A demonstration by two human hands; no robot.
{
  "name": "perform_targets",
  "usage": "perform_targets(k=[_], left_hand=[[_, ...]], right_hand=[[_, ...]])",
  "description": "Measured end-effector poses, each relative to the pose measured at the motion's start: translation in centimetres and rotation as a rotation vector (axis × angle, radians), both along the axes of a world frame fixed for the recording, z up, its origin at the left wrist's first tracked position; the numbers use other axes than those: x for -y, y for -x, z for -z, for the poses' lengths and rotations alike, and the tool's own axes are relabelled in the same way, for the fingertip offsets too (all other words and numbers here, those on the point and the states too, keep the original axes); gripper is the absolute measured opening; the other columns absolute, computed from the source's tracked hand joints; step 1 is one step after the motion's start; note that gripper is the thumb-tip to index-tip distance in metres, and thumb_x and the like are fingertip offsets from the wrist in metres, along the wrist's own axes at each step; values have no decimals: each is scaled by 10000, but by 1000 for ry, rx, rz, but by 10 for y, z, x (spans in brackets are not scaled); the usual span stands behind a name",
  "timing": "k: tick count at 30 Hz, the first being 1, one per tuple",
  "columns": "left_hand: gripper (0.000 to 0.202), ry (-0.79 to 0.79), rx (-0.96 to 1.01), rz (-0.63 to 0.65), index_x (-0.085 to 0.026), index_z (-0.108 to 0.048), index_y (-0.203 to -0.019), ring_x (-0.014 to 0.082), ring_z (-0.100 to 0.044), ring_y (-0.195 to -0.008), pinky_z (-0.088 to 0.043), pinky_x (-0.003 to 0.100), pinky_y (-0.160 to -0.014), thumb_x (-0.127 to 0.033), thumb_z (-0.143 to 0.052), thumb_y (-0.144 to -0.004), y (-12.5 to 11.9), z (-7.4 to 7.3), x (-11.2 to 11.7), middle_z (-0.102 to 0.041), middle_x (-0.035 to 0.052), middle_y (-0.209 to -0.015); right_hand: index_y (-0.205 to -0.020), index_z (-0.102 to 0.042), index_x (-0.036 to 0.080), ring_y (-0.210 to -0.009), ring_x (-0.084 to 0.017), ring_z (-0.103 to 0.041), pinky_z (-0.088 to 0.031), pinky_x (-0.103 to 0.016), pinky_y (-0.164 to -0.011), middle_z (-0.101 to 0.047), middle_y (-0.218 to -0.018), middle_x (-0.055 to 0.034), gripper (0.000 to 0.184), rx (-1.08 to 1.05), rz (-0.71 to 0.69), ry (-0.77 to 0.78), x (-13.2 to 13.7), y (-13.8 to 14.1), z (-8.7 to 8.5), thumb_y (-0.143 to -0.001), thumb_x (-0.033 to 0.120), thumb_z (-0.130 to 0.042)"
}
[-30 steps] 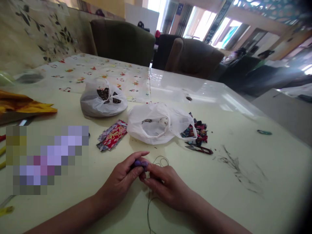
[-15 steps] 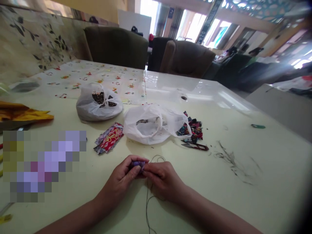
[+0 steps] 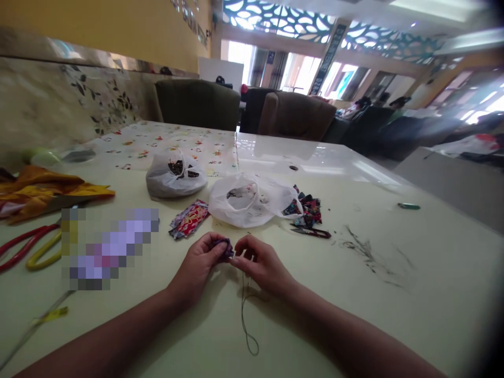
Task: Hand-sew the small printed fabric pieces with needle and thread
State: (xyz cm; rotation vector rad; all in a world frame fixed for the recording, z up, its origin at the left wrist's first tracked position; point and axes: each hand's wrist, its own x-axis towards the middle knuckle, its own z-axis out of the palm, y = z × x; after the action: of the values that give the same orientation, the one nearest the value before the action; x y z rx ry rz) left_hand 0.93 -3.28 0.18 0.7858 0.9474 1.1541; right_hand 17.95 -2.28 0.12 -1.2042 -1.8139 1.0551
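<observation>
My left hand (image 3: 199, 265) is closed on a small purple fabric piece (image 3: 224, 247), pinched between thumb and fingers. My right hand (image 3: 262, 264) touches the same piece from the right, its fingertips pinched together; whatever they hold is too small to make out. A dark thread (image 3: 246, 310) hangs from the hands and loops on the pale yellow table (image 3: 394, 315). Both hands rest low on the table near its front edge.
Behind the hands lie a white plastic bag (image 3: 252, 202), a second knotted bag (image 3: 175, 176), a red patterned fabric scrap (image 3: 189, 218), a pile of coloured scraps (image 3: 309, 207) and thread snips (image 3: 311, 232). Yellow cloth (image 3: 43, 191) and red and yellow scissors (image 3: 27, 249) lie left. Thread clippings (image 3: 366, 252) lie right.
The camera has tilted up and pulled back, so the hands sit higher in view. Both hands stay together on the purple piece, and the thread loop now trails below them.
</observation>
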Motion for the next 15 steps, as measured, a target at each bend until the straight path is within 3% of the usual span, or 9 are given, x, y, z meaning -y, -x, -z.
perform_targets(k=[3,6,9,12,15], left_hand=[[279,-24,-56,22,-160,-612,-873,119,-609,-721,-491,241,-700,-325,-788,-733,0,-4,4,-658,6,-807],[289,-57,-64,29,-158,-599,-855,130,-620,-766,-524,271,-750,-343,-785,-734,1,-3,4,-649,5,-821],[305,-58,-63,-8,-171,-573,-859,160,-623,-803,-556,293,-692,-371,-771,-743,3,-1,0,-633,10,-814],[307,-59,-79,-38,-174,-569,-864,172,-619,-841,-549,268,-640,-372,-768,-742,4,-1,-2,-626,18,-835],[273,-77,-103,-15,-163,-581,-841,135,-603,-773,-525,246,-667,-354,-758,-757,3,-3,0,-615,6,-812]], right_hand=[[-762,-595,167,-637,-111,-485,-366,-227,-587,-573,-693,15,205,59,-26,6,2,6,3,-791,338,-703],[-644,-528,166,-604,-101,-426,-326,-227,-569,-484,-610,33,263,-6,-13,-41,3,7,5,-848,309,-616],[-599,-493,170,-578,-98,-397,-307,-227,-547,-433,-572,39,319,-53,-47,-53,1,3,3,-870,317,-577],[-643,-528,168,-587,-101,-415,-324,-227,-554,-472,-597,32,279,-52,-36,-44,-1,0,3,-870,323,-576],[-813,-577,174,-581,-102,-431,-341,-222,-553,-504,-626,44,183,-80,-12,-2,-1,0,4,-814,336,-661]])
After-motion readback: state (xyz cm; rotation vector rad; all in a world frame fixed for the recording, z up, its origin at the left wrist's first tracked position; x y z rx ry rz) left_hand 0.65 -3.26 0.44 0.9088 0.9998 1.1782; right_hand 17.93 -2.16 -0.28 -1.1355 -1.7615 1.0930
